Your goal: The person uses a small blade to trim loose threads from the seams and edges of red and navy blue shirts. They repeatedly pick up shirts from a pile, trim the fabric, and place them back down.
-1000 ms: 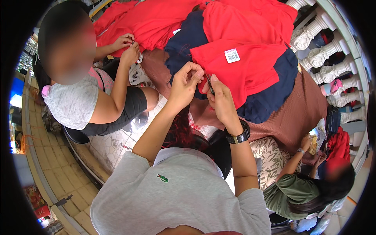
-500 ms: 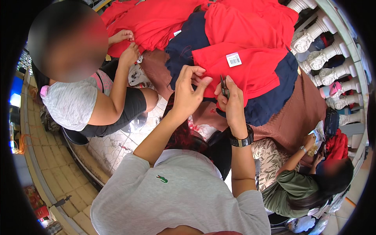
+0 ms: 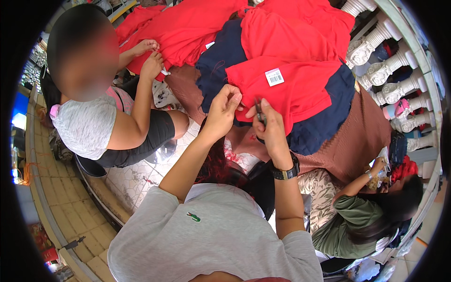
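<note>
A red garment point(image 3: 300, 91) with a white barcode label point(image 3: 274, 77) lies spread in front of me, on top of navy fabric point(image 3: 324, 134). My left hand point(image 3: 221, 109) is closed in a pinch at the garment's near left corner; its fingertips partly hide what they grip. In my right hand point(image 3: 273, 131) are small dark thread snips point(image 3: 259, 112), their blades pointing away from me beside the garment's near edge. The blades are slightly blurred, and I cannot tell if they touch anything.
More red garments point(image 3: 192, 30) heap across the brown-covered table point(image 3: 366, 129). At left a seated co-worker point(image 3: 91, 127) handles red cloth with both hands. Another person in a green top point(image 3: 361, 216) sits at lower right. White balusters point(image 3: 387, 75) line the right side.
My left thumb and fingers have come together from a looser hold. My right hand with the snips has shifted slightly left and toward me. The co-worker at left has shifted a little.
</note>
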### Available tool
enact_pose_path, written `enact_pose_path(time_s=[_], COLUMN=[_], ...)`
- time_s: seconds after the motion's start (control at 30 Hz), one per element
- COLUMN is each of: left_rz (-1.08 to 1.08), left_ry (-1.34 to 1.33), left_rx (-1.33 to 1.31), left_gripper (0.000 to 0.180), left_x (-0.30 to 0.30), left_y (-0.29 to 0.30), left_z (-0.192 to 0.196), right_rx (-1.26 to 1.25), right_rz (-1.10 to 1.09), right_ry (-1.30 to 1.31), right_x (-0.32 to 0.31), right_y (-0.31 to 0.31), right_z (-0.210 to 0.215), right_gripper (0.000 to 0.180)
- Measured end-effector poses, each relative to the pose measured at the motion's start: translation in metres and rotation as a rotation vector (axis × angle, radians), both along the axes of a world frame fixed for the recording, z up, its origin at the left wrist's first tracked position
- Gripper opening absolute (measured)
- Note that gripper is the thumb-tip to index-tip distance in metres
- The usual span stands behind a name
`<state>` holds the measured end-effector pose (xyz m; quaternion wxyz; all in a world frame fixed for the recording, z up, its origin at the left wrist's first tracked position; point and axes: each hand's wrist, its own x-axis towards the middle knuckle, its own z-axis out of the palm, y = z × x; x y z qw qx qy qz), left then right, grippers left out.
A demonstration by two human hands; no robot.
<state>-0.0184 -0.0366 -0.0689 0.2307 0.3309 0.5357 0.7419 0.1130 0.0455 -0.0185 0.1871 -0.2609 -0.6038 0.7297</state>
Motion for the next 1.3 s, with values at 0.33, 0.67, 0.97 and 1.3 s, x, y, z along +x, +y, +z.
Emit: enact_pose_path(time_s=[0.33,0.67,0.97,1.3], left_rz=[0.036,-0.019,0.077,0.059], left_ry=[0.065,0.093,0.120,-0.060], left_rx=[-0.020,-0.034,0.166,0.215], left_gripper=[0.010,0.008,0.040,0.008], left_x=[0.003,0.004,0.006,-0.007], left_y=[-0.013,-0.014,0.000,0.003], left_z=[0.014,0.013,0.023,0.004], right_rx=[-0.184,-0.250,0.008,0.021], right_rz=[0.079,0.000,-0.058,-0.090], right_ry=[0.022,-0.019,0.137,0.131], right_x=[-0.021,-0.029,-0.007,-0.009], right_y=[-0.010,-0.007,-0.003,0.021], right_z=[-0.001,-0.002,0.008,-0.011], right_gripper=[0.046,0.046,0.049,0.048])
